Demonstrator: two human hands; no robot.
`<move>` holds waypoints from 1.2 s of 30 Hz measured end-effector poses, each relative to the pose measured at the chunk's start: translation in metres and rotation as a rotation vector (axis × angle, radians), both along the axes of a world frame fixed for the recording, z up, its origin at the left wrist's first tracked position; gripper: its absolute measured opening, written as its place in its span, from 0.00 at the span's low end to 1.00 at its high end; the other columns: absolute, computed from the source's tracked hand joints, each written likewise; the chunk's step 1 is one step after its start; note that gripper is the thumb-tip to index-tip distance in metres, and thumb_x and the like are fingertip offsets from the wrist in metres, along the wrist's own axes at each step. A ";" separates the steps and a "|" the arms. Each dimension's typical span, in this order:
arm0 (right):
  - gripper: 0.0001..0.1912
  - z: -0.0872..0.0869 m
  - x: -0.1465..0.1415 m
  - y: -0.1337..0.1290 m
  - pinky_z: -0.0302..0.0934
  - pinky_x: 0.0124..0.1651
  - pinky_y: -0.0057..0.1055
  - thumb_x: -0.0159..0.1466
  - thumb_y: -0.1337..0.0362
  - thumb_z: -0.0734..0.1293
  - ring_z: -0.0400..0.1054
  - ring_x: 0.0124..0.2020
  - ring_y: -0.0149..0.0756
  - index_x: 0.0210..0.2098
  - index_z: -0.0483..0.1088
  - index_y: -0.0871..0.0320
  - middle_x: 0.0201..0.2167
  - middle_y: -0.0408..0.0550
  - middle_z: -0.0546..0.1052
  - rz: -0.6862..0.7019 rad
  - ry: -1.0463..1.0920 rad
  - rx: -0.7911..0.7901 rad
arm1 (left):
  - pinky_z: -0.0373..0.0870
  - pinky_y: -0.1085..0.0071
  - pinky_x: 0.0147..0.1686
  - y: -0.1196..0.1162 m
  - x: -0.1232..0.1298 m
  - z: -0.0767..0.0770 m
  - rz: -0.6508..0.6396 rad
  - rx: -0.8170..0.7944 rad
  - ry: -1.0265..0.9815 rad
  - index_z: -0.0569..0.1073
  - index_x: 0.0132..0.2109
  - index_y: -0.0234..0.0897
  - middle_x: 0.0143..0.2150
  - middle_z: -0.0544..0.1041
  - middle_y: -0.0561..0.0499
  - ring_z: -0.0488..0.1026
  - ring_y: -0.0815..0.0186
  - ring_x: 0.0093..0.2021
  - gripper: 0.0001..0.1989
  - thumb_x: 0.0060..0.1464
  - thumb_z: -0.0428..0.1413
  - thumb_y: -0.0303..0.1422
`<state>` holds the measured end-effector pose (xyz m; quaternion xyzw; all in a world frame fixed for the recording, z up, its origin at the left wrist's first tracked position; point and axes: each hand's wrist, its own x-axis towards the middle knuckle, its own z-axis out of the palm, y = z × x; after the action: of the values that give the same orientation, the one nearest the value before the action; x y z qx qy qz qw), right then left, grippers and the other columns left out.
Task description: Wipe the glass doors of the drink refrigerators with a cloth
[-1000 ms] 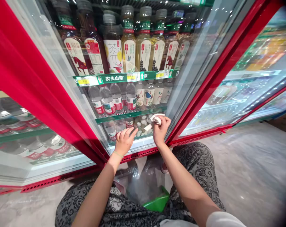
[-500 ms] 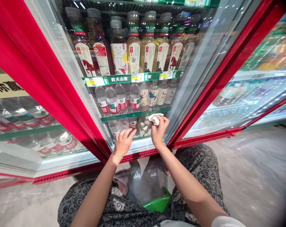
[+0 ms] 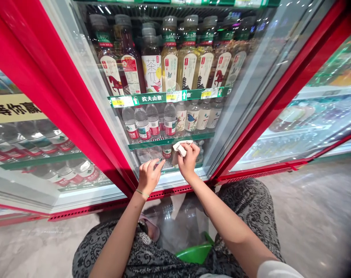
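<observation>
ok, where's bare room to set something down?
Right floor patch, bordered by right knee and red fridge base. Left floor patch, between left knee and left fridge. Crowded: between those knees, with green object and foot; low on the glass door, with left hand and right hand holding white cloth.

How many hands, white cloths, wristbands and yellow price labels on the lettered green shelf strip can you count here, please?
Hands (left hand, right hand): 2
White cloth: 1
Wristband: 1
Yellow price labels: 3
Total: 7
</observation>
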<state>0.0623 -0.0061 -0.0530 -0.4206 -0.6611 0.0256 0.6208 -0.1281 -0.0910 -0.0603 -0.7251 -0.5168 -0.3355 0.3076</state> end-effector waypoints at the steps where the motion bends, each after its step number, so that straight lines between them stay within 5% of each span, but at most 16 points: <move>1: 0.17 -0.012 0.003 -0.002 0.65 0.59 0.52 0.63 0.63 0.63 0.65 0.54 0.50 0.51 0.72 0.53 0.49 0.55 0.66 0.003 -0.048 -0.001 | 0.65 0.60 0.58 0.000 0.000 0.000 0.004 -0.005 -0.003 0.76 0.61 0.52 0.54 0.78 0.45 0.72 0.58 0.55 0.24 0.61 0.58 0.26; 4: 0.13 -0.060 0.014 -0.018 0.69 0.48 0.47 0.61 0.65 0.62 0.67 0.45 0.47 0.43 0.75 0.50 0.42 0.52 0.69 0.031 -0.136 -0.032 | 0.65 0.60 0.58 -0.003 -0.001 0.000 0.010 -0.022 -0.010 0.76 0.61 0.51 0.55 0.78 0.45 0.72 0.58 0.56 0.24 0.61 0.58 0.25; 6: 0.13 -0.076 0.016 -0.025 0.69 0.46 0.46 0.60 0.66 0.61 0.67 0.44 0.47 0.40 0.75 0.50 0.41 0.52 0.70 0.037 -0.132 -0.035 | 0.65 0.60 0.57 -0.005 -0.002 0.000 0.017 -0.028 -0.016 0.77 0.60 0.51 0.55 0.78 0.45 0.72 0.57 0.55 0.23 0.61 0.57 0.25; 8: 0.16 -0.067 0.010 -0.022 0.68 0.50 0.49 0.60 0.67 0.60 0.66 0.47 0.48 0.42 0.75 0.52 0.44 0.54 0.69 0.015 -0.105 -0.030 | 0.65 0.60 0.56 -0.007 -0.003 0.000 0.027 -0.022 -0.013 0.78 0.59 0.50 0.54 0.78 0.45 0.72 0.57 0.55 0.22 0.61 0.57 0.25; 12: 0.18 -0.015 -0.010 0.004 0.61 0.61 0.54 0.61 0.66 0.62 0.64 0.56 0.51 0.49 0.76 0.52 0.50 0.54 0.68 -0.023 -0.038 0.009 | 0.65 0.60 0.56 -0.007 -0.005 0.001 0.038 -0.008 0.006 0.78 0.59 0.50 0.54 0.79 0.45 0.72 0.57 0.54 0.22 0.61 0.57 0.25; 14: 0.16 -0.006 -0.013 0.010 0.61 0.60 0.52 0.63 0.64 0.63 0.65 0.55 0.49 0.48 0.77 0.50 0.48 0.53 0.70 0.010 -0.074 0.020 | 0.65 0.60 0.56 -0.007 -0.007 0.002 0.034 -0.001 0.006 0.78 0.59 0.50 0.53 0.79 0.46 0.72 0.57 0.53 0.21 0.61 0.57 0.26; 21: 0.16 -0.068 0.009 -0.024 0.62 0.46 0.36 0.69 0.58 0.59 0.67 0.41 0.39 0.40 0.79 0.45 0.36 0.48 0.73 0.220 -0.310 0.029 | 0.67 0.60 0.53 -0.013 -0.013 0.007 0.076 -0.013 -0.040 0.79 0.58 0.48 0.54 0.78 0.44 0.72 0.56 0.53 0.20 0.62 0.57 0.26; 29: 0.13 -0.001 -0.030 0.028 0.58 0.64 0.50 0.69 0.58 0.64 0.70 0.53 0.45 0.46 0.80 0.44 0.49 0.51 0.78 0.189 -0.285 -0.006 | 0.69 0.59 0.55 -0.019 -0.024 0.011 0.048 0.017 -0.059 0.79 0.57 0.45 0.53 0.77 0.44 0.72 0.57 0.53 0.19 0.62 0.56 0.25; 33: 0.12 -0.028 -0.002 0.014 0.62 0.62 0.47 0.69 0.57 0.65 0.74 0.45 0.38 0.46 0.79 0.46 0.47 0.48 0.82 0.479 -0.505 -0.006 | 0.71 0.58 0.56 -0.027 -0.030 0.011 0.035 -0.019 -0.128 0.79 0.55 0.44 0.54 0.77 0.43 0.72 0.56 0.55 0.18 0.63 0.55 0.25; 36: 0.11 -0.050 0.019 -0.002 0.64 0.62 0.46 0.66 0.54 0.68 0.76 0.44 0.37 0.46 0.79 0.46 0.47 0.46 0.84 0.556 -0.610 0.040 | 0.71 0.57 0.57 -0.036 -0.034 0.010 0.020 -0.049 -0.159 0.79 0.54 0.44 0.54 0.77 0.42 0.72 0.56 0.56 0.17 0.63 0.54 0.25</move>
<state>0.0809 -0.0082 -0.1027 -0.2023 -0.9036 0.0536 0.3737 -0.1620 -0.1267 -0.0501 -0.6981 -0.5549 -0.3764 0.2511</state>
